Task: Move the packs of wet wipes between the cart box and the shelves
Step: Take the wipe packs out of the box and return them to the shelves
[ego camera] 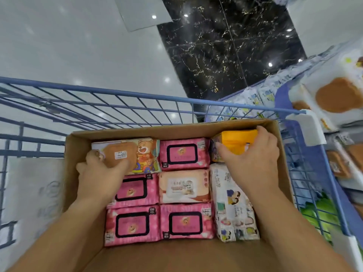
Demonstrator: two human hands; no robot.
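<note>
Glossy white floor tiles (59, 46) fill the left and top of the view and catch small ceiling-light reflections. A band of black marble with gold veins (225, 46) runs down the middle behind them. On this floor stands a blue wire cart (117, 103), and a brown cardboard cart box (176, 130) sits open inside it. A pale printed wrapper (29, 193) lies in the cart to the left of the box. The box holds packs of wet wipes laid flat in rows: four pink packs (184, 154), a peach pack (183, 186) between them, and a long white pack (233, 203) along the right wall. The left hand (102, 173) grips the bear-print pack (145, 156) in the far left of the box, with its fingers curled round the pack's left end and the thumb across the edge of the brown lid. The right hand (253, 160) holds the orange-lidded pack (235, 142) in the far right corner. Its thumb is on the near side and its fingers are hooked over the far edge. Just beside the cart on the right are the shelves (310, 128), crowded with white packs with brown lids (337, 97) and, farther back, blue-and-white packs (255, 95), all blurred.
</note>
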